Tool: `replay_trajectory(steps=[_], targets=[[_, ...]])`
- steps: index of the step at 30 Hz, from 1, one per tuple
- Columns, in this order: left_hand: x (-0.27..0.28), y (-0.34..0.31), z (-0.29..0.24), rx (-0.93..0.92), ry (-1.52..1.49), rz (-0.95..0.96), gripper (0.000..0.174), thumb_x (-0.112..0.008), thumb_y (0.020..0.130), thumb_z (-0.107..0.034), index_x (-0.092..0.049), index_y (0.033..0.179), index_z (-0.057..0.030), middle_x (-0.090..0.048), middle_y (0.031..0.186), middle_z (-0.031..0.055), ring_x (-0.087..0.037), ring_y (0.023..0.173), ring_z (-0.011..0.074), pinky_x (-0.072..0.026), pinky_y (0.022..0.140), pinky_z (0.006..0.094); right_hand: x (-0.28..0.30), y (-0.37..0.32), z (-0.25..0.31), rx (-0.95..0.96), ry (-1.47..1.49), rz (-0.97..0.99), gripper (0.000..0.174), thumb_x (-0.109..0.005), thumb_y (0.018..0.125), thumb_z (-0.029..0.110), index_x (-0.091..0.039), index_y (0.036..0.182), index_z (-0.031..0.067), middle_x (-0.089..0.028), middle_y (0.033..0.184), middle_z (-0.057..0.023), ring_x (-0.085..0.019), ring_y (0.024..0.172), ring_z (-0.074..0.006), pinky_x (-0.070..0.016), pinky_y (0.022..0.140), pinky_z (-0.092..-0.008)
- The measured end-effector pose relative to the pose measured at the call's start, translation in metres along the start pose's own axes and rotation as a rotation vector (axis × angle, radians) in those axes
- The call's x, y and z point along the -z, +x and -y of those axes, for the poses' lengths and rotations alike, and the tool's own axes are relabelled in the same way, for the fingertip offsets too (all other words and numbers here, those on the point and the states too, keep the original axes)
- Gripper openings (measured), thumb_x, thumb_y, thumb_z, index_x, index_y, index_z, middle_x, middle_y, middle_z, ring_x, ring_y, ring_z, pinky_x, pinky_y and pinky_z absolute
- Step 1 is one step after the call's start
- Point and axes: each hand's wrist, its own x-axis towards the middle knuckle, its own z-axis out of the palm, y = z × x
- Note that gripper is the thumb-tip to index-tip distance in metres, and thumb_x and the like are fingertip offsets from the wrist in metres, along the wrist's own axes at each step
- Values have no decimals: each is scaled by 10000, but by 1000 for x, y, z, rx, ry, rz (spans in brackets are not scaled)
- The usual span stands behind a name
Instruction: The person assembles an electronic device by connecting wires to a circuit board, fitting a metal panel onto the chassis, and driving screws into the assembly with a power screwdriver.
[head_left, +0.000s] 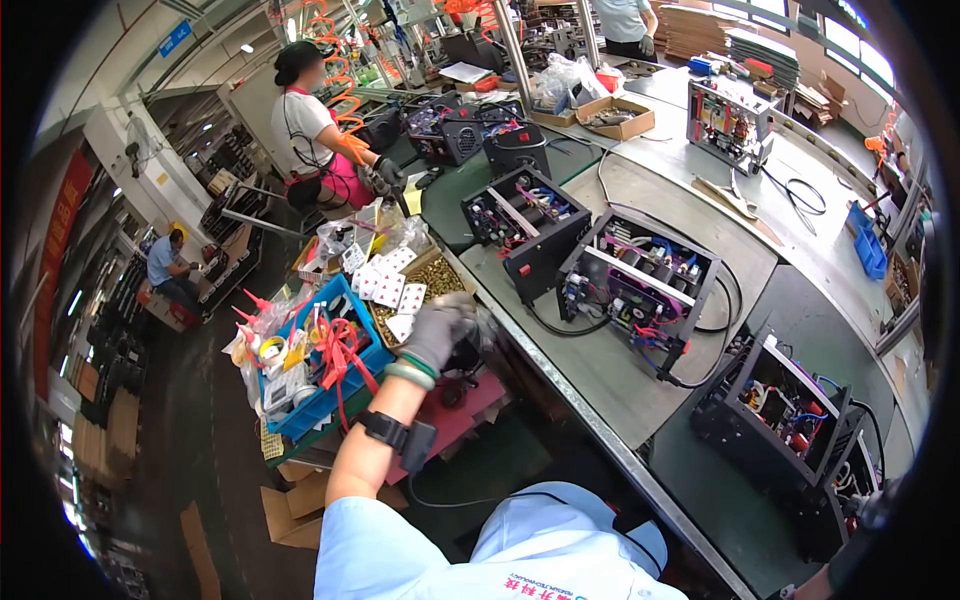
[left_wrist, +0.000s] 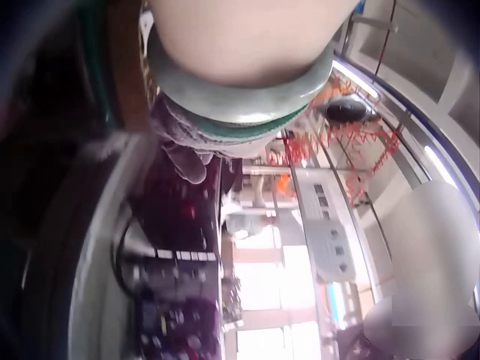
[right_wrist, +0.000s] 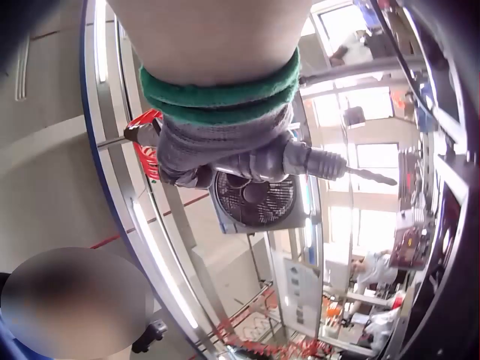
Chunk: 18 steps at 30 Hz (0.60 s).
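My gloved left hand (head_left: 440, 330) is over the near right edge of a box of brass-coloured screws (head_left: 436, 280). Motion blur hides its fingertips, so whether they hold anything is unclear. In the left wrist view the glove (left_wrist: 187, 142) shows bent fingers beside the bench. At the far right of the head view, my right hand (head_left: 876, 506) is partly in shadow. The right wrist view shows that gloved hand (right_wrist: 217, 146) wrapped round a power driver (right_wrist: 274, 161) with a long bit (right_wrist: 371, 177). White cards with red marks (head_left: 385, 284) lie over the screw box.
A blue crate (head_left: 330, 400) of bottles, tape and red ribbon stands left of the screws. Several open-topped black electrical units (head_left: 640, 285) with cables occupy the bench (head_left: 590, 400). Another person (head_left: 310, 130) works beyond the crate. Coiled orange hoses (head_left: 345, 100) hang there.
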Motion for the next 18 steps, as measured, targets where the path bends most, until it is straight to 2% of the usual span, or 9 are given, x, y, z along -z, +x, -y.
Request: replay_trajectory(steps=[2,4,5,7,8,9,12,15,18], targets=[[48,32,-9,-141,286,-259,272,-559,888,44,-652,1141,8,-677,871,71,-684,733,195,-583,584,300,8,15,-19,-113,82,179,609,-683,936,188,-400,1460,58,-539,1113,-86,-543,822,-165,-505,656,-321],[55,44,-25,-161,943,-297,364,-663,884,-125,-617,1222,5,-678,992,123,-678,840,256,-570,709,342,2,24,-34,-236,158,359,583,-665,955,149,-394,1459,34,-514,1044,-63,-515,764,-112,-481,522,-231],[52,42,-25,-158,938,-295,364,-663,884,-125,-617,1222,5,-678,992,123,-678,840,256,-570,709,342,-37,24,-43,-182,195,371,658,-701,927,138,-359,1480,40,-475,1063,-56,-512,803,-125,-494,540,-235],[28,38,-19,-851,1937,-402,451,-728,841,-255,-617,1204,-11,-630,1169,191,-618,1069,351,-522,910,438,-125,2,-55,-145,222,204,776,-773,869,126,-330,1500,46,-422,1114,-47,-495,904,-146,-528,601,-255],[15,42,-11,-924,1794,-258,485,-742,804,-319,-628,1175,-27,-560,1284,224,-513,1213,408,-428,1044,491,-146,1,-58,-219,286,246,780,-780,863,138,-336,1498,50,-411,1116,-49,-487,908,-145,-529,619,-256],[-11,35,-3,-1063,1750,-154,463,-745,798,-300,-628,1166,-43,-576,1217,210,-545,1145,401,-463,983,474,-167,-6,-69,-185,230,166,795,-803,843,161,-342,1480,46,-432,1086,-59,-505,861,-141,-536,595,-247],[-74,3,57,-1161,1608,452,72,-638,733,-163,-634,744,-91,-590,698,116,-615,719,343,-519,688,485,-219,-16,-79,-256,150,121,753,-878,773,219,-422,1351,60,-495,995,-67,-563,750,-144,-550,576,-255],[-110,-50,159,-1027,1284,946,98,-658,746,-153,-671,731,-58,-668,924,170,-652,915,343,-523,823,475,-232,-28,-107,-301,183,220,769,-936,715,247,-450,1280,54,-547,926,-93,-618,683,-170,-563,533,-292],[-163,-95,206,-780,1114,1142,210,-704,763,-153,-694,952,-61,-632,1179,136,-595,1113,326,-474,971,455,-220,-57,-136,-395,67,241,762,-954,694,270,-468,1244,66,-572,944,-81,-616,708,-157,-557,592,-275]])
